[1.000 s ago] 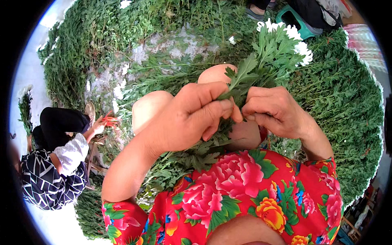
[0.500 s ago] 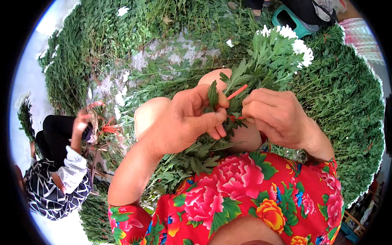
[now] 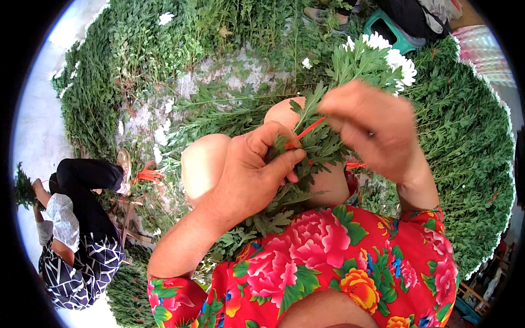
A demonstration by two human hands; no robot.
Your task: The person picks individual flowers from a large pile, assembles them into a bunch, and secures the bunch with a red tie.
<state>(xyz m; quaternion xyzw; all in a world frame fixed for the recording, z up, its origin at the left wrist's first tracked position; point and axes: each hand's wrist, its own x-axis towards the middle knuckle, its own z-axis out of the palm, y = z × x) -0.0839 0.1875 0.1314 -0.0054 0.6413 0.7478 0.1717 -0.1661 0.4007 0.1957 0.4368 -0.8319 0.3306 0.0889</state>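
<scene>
A bunch of white chrysanthemums (image 3: 402, 68) with long leafy stems lies across my knees, flower heads to the far right. My left hand (image 3: 246, 169) is closed round its stems, thumb and forefinger pinched where a thin red tie (image 3: 311, 128) crosses them. One end of the tie sticks up to the right. Close to that end is my right hand (image 3: 377, 131), fingers curled and smeared by motion; whether it grips the tie cannot be made out. More red ties (image 3: 355, 165) show just below the right hand.
Thick rows of cut leafy stems (image 3: 459, 147) surround me. Another bundle of red ties (image 3: 147, 174) lies at left. A seated person (image 3: 82, 246) at left holds green stems. A green stool (image 3: 394, 35) and a shoe (image 3: 322, 15) are at the far right.
My right hand has risen away from the stems toward the flower heads and is now blurred. The left hand keeps its hold. At left, the other person's hand has drawn back from the ties.
</scene>
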